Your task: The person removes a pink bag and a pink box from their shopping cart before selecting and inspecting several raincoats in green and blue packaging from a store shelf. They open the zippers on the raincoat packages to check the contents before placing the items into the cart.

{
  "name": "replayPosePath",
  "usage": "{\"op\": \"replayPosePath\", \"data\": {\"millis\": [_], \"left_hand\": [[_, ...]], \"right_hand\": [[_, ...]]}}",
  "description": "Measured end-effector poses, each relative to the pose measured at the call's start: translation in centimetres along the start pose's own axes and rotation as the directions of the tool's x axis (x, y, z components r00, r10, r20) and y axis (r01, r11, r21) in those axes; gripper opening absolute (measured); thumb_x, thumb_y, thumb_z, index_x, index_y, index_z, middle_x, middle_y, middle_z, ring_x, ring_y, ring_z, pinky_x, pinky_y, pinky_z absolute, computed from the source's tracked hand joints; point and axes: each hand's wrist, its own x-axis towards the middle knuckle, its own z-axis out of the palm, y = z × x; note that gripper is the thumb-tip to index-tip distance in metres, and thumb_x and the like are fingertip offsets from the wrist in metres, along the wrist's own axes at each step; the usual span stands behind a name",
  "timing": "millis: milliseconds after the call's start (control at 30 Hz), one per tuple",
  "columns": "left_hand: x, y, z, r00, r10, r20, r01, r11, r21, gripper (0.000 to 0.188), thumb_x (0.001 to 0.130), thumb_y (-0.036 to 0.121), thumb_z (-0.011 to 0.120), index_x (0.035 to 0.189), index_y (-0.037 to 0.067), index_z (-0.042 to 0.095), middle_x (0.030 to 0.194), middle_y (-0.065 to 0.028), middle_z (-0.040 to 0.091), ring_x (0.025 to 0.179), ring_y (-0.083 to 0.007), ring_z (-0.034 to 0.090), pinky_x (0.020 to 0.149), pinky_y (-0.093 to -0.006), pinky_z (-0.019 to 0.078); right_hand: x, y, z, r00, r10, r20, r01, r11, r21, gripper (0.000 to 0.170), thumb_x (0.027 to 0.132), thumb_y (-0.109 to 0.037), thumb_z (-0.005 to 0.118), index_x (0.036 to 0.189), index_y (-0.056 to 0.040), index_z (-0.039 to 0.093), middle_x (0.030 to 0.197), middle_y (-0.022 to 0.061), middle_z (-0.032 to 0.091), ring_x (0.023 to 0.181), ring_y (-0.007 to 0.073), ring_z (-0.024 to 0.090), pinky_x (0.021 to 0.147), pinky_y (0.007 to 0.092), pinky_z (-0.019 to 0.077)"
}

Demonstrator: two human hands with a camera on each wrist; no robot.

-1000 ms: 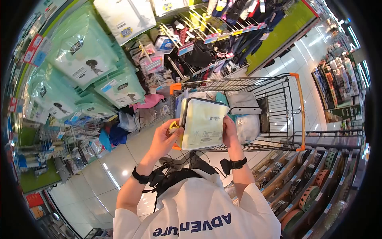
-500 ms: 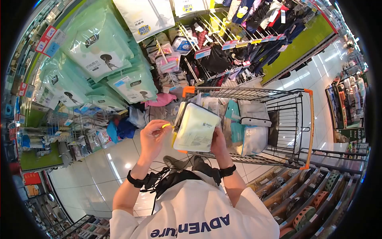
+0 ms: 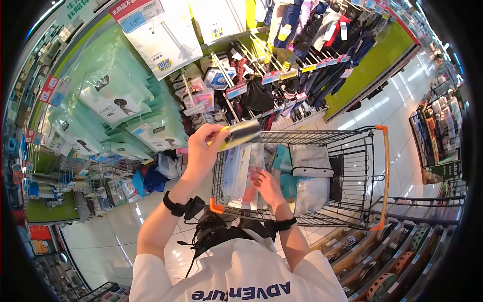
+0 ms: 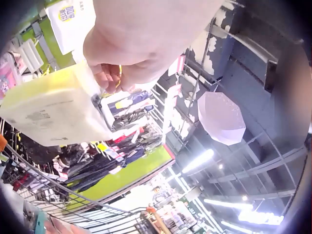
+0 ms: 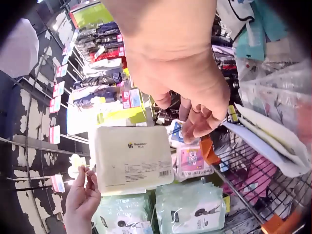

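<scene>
In the head view the left hand (image 3: 204,146) pinches a white and yellow pouch (image 3: 241,132) by its left edge, above the cart's near-left end. The left wrist view has the pouch (image 4: 58,107) hanging from the fingers of that hand (image 4: 141,44), a yellow loop beside them. Its printed face (image 5: 134,158) shows in the right wrist view. Over clear packages (image 3: 237,173) in the cart is the right hand (image 3: 267,187), fingers loosely bent and holding nothing; whether it touches them I cannot tell. That hand (image 5: 180,73) is apart from the pouch.
The wire cart (image 3: 352,151) also holds grey bags (image 3: 311,161) and teal packages (image 3: 288,186). Green packages (image 3: 115,98) hang at the left, and clothing items (image 3: 312,30) on hooks behind. A rack of belts (image 3: 397,267) stands at the lower right.
The left hand has lifted the pouch up and away from the body, tilting it nearly edge-on. The right hand has let go of it and lowered over the cart.
</scene>
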Motion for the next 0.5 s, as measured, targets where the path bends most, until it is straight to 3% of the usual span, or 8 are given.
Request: {"op": "replayPosePath", "data": {"millis": [67, 133, 233, 333, 400, 433, 467, 500], "left_hand": [[1.9, -2.3, 0.8, 1.0, -0.01, -0.018, 0.01, 1.0, -0.022, 0.013, 0.089, 0.009, 0.067, 0.095, -0.002, 0.066, 0.082, -0.0021, 0.066, 0.074, -0.005, 0.059, 0.068, -0.0208, 0.0477], [3.4, -5.4, 1.6, 0.999, -0.028, -0.032, 0.027, 0.999, -0.044, 0.012, 0.089, 0.008, 0.067, 0.095, -0.002, 0.066, 0.082, -0.0022, 0.066, 0.074, -0.0056, 0.06, 0.067, -0.0211, 0.0478], [4.7, -8.7, 2.8, 0.997, 0.071, -0.006, -0.07, 0.993, 0.092, 0.013, 0.087, 0.006, 0.068, 0.097, -0.003, 0.067, 0.086, -0.0058, 0.065, 0.073, -0.0091, 0.06, 0.066, -0.0234, 0.0478], [5.8, -10.5, 3.9, 0.995, 0.094, 0.023, -0.096, 0.989, 0.113, 0.013, 0.086, 0.005, 0.066, 0.098, 0.0, 0.067, 0.088, -0.0083, 0.064, 0.079, -0.0161, 0.062, 0.073, -0.0274, 0.0484], [7.0, -11.1, 4.9, 0.977, 0.206, 0.054, -0.208, 0.977, 0.036, 0.013, 0.086, 0.004, 0.064, 0.099, 0.001, 0.066, 0.09, -0.01, 0.064, 0.083, -0.0223, 0.063, 0.076, -0.031, 0.0491], [7.4, -10.3, 5.3, 0.985, 0.149, 0.082, -0.15, 0.989, -0.002, 0.014, 0.085, 0.002, 0.063, 0.099, 0.0, 0.064, 0.092, -0.012, 0.063, 0.085, -0.0263, 0.063, 0.077, -0.0337, 0.0496], [7.9, -10.3, 5.4, 0.966, 0.222, 0.134, -0.225, 0.974, 0.005, 0.014, 0.085, 0.001, 0.063, 0.099, 0.0, 0.063, 0.093, -0.0126, 0.063, 0.085, -0.0276, 0.063, 0.077, -0.0337, 0.0496], [8.2, -10.3, 5.6, 0.95, 0.254, 0.181, -0.256, 0.967, -0.014, 0.014, 0.085, 0.001, 0.063, 0.1, 0.0, 0.063, 0.094, -0.0123, 0.062, 0.086, -0.0277, 0.063, 0.077, -0.0337, 0.0497]], "right_hand": [[-0.9, -0.9, -1.5, 1.0, -0.016, 0.01, 0.016, 1.0, -0.002, 0.039, 0.099, -0.029, 0.045, 0.129, -0.0055, 0.049, 0.123, 0.0097, 0.06, 0.105, 0.021, 0.057, 0.088, 0.0332, 0.0421], [-2.1, -1.5, -2.4, 0.994, -0.08, -0.073, 0.08, 0.997, -0.007, 0.04, 0.096, -0.031, 0.05, 0.126, -0.0051, 0.051, 0.119, 0.01, 0.061, 0.105, 0.0211, 0.057, 0.087, 0.0319, 0.0424], [-2.7, -1.1, -4.3, 0.986, -0.094, -0.136, 0.099, 0.995, 0.03, 0.037, 0.094, -0.03, 0.056, 0.122, -0.0055, 0.054, 0.117, 0.0114, 0.061, 0.102, 0.0216, 0.058, 0.084, 0.031, 0.0442], [-2.6, -0.7, -4.8, 0.961, -0.046, -0.271, 0.047, 0.999, -0.006, 0.032, 0.093, -0.027, 0.059, 0.117, -0.0059, 0.056, 0.112, 0.012, 0.062, 0.096, 0.0224, 0.061, 0.079, 0.0294, 0.046], [-2.4, -0.6, -3.8, 0.953, -0.067, -0.297, 0.067, 0.998, -0.011, 0.028, 0.093, -0.023, 0.06, 0.116, -0.0065, 0.057, 0.108, 0.0112, 0.064, 0.09, 0.0214, 0.063, 0.076, 0.0282, 0.0475], [-2.0, -0.6, -3.2, 0.939, -0.151, -0.309, 0.126, 0.987, -0.098, 0.026, 0.093, -0.021, 0.059, 0.115, -0.0063, 0.058, 0.106, 0.0106, 0.064, 0.09, 0.0204, 0.063, 0.075, 0.0277, 0.0475], [-1.6, -1.0, -2.0, 0.921, -0.233, -0.311, 0.181, 0.966, -0.185, 0.024, 0.094, -0.019, 0.059, 0.114, -0.0061, 0.058, 0.104, 0.0099, 0.065, 0.09, 0.0195, 0.064, 0.074, 0.0271, 0.0475], [-1.0, -2.1, -1.1, 0.891, -0.321, -0.321, 0.182, 0.9, -0.396, 0.03, 0.092, -0.01, 0.061, 0.12, -0.0044, 0.054, 0.113, 0.0095, 0.063, 0.09, 0.0177, 0.064, 0.077, 0.0295, 0.0486]]}}
